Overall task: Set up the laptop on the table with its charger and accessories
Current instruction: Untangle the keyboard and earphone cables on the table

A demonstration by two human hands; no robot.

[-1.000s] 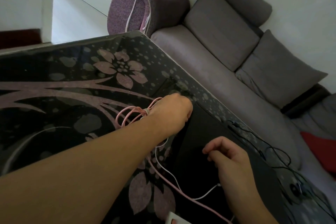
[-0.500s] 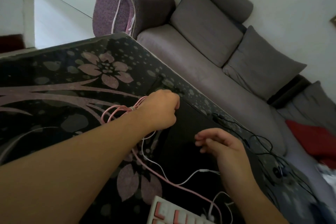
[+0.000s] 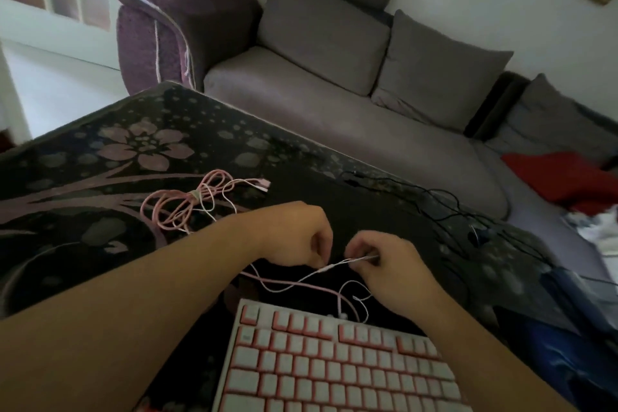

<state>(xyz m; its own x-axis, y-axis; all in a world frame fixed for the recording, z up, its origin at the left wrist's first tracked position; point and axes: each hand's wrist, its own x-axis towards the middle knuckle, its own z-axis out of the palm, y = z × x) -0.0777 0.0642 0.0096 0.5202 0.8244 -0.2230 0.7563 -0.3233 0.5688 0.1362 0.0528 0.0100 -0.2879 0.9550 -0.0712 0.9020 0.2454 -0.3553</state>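
Single head cam, wide-angle, looking forward and down across the bench [image 3: 100,157] from the near edge. Close: forearms and keyboard [image 3: 334,368] fill the bottom of frame. Sofa [image 3: 334,104] and wall sit beyond the far edge. No second view.

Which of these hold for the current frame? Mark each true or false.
1. Both hands pinch the thin white cable. True: left hand and right hand hold it between them.
2. The pink-and-white keyboard sits on the sofa. False: it lies on the table, near the camera.
3. The bundled pink cable lies on the table left of the hands. True.
4. The black cables are held in the right hand. False: they lie loose near the table's sofa-side edge.
5. A red item lies on the sofa. True.
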